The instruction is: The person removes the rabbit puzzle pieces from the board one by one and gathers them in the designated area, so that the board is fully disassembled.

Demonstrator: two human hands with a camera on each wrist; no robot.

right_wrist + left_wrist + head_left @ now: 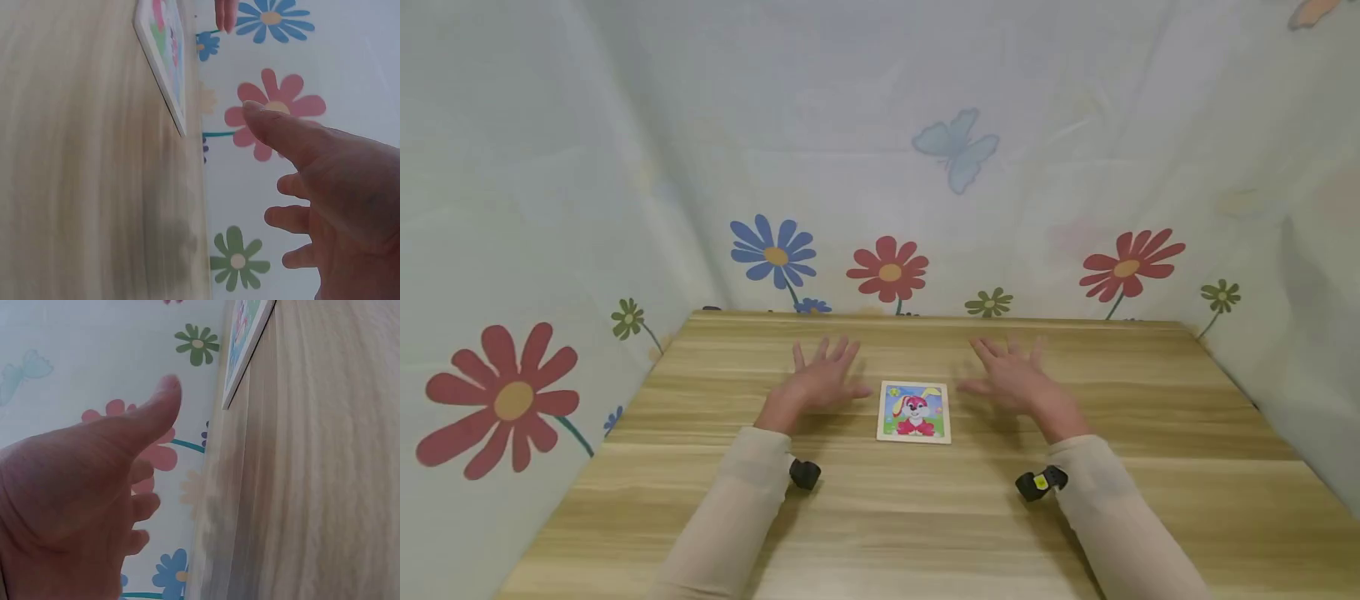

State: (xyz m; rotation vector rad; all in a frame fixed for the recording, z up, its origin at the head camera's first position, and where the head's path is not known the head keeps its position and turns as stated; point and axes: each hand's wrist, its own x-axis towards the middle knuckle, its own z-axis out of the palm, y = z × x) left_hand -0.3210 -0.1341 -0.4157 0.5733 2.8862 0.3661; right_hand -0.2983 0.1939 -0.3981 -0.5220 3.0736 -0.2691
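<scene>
A small square puzzle board [914, 413] with a pale wooden rim and a rabbit picture lies flat on the wooden table. My left hand [822, 379] hovers to its left, fingers spread and nothing held. On the other side my right hand [1011, 382] is held above the table, also spread and holding nothing. Both thumbs point inward at the board without touching it. In the left wrist view the board's edge [240, 344] shows at the top, apart from the left thumb. The right wrist view has the board [165, 56] at its upper left, clear of the right thumb.
The wooden table [917, 533] reaches back to a white curtain [820, 108] printed with flowers and butterflies, which also hangs at both sides. A small black camera sits on each wrist, the left one [805, 474] and the right one [1041, 482].
</scene>
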